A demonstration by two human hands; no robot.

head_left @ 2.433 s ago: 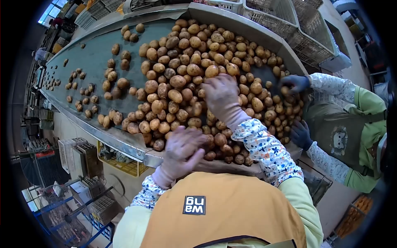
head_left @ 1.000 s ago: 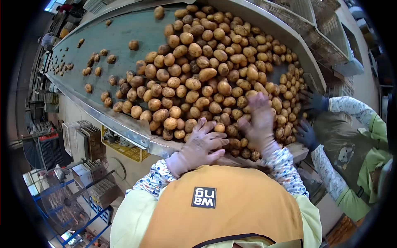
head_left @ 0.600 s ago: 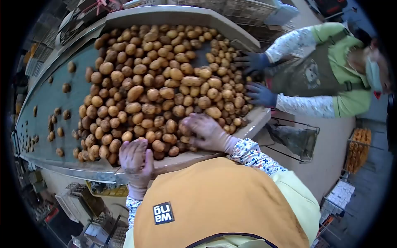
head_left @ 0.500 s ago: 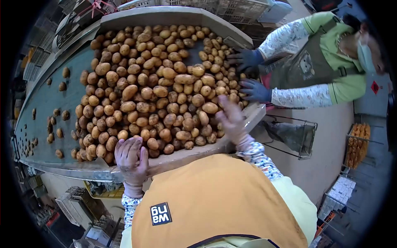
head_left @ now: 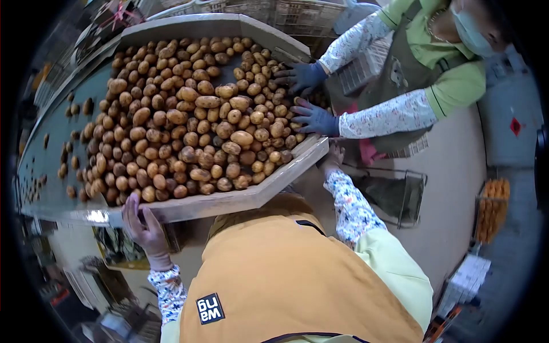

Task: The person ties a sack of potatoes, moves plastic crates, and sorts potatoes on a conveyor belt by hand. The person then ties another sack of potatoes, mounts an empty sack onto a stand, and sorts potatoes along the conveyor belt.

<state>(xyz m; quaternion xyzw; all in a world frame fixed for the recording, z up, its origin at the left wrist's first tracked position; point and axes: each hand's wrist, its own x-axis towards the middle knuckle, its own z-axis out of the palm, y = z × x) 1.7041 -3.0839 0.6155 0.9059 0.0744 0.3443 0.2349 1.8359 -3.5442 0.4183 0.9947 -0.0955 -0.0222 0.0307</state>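
Many brown potatoes [head_left: 171, 126] lie piled on the sorting table, whose metal rim [head_left: 229, 203] runs along my front. My left hand [head_left: 144, 226] rests at the near rim on the left, fingers touching the edge and thumb apart, with nothing in it. Beyond the table's right corner, below a co-worker's gloved hand, is my right hand [head_left: 333, 157]; it is partly hidden by the rim and its grip is unclear. A co-worker's two blue-gloved hands [head_left: 313, 119] are spread at the right end of the pile.
A green belt [head_left: 51, 157] with scattered potatoes stretches off to the left. The co-worker [head_left: 412, 86] stands at the right end. A wire-framed holder [head_left: 394, 197] is on the floor at the right, and plastic crates [head_left: 303, 17] stand behind the table.
My right hand has moved off the potatoes to the right, past the table corner. My left hand has stayed at the rim. The view has shifted right, and the co-worker appears closer.
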